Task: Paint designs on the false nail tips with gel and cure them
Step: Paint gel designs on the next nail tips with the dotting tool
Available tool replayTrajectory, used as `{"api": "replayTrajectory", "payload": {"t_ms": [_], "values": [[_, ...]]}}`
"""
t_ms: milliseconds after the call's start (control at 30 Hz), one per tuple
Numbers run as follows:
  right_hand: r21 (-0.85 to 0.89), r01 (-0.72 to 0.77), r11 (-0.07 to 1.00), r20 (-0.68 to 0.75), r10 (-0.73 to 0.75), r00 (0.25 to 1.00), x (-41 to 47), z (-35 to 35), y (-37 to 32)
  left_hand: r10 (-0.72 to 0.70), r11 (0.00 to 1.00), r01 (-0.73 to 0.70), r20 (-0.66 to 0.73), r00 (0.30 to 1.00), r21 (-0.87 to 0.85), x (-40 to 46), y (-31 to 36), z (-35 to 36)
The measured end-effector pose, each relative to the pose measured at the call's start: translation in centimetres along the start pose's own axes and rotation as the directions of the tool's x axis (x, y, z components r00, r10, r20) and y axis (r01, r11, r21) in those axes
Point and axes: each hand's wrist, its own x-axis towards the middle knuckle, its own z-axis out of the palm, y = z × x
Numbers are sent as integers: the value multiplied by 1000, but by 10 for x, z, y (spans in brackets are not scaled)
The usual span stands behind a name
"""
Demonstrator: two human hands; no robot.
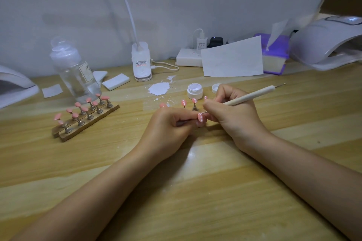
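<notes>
Forearms low over desk; left hand pinches stand stem, pink nail tip raised mid-desk, right hand clasps dotting pen at it: tip looks light, thin, wet-smudgeable, so hold the stem only.

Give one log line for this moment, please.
left hand holds nail tip | right hand dots it with dotting pen | gel jar open

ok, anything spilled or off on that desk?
Yes: a white splat with splashes lies on the bare wooden desk, behind the hands and left of the open gel pot. It looks like spilled gel or paint.
</notes>
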Motion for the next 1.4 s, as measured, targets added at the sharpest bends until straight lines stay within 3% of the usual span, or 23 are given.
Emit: {"api": "replayTrajectory", "payload": {"t_ms": [1400], "values": [[6, -9, 1000, 10, 9, 1000, -1, 1, -2, 1, 1000, -1, -4, 1000, 19, 0, 2, 0]]}}
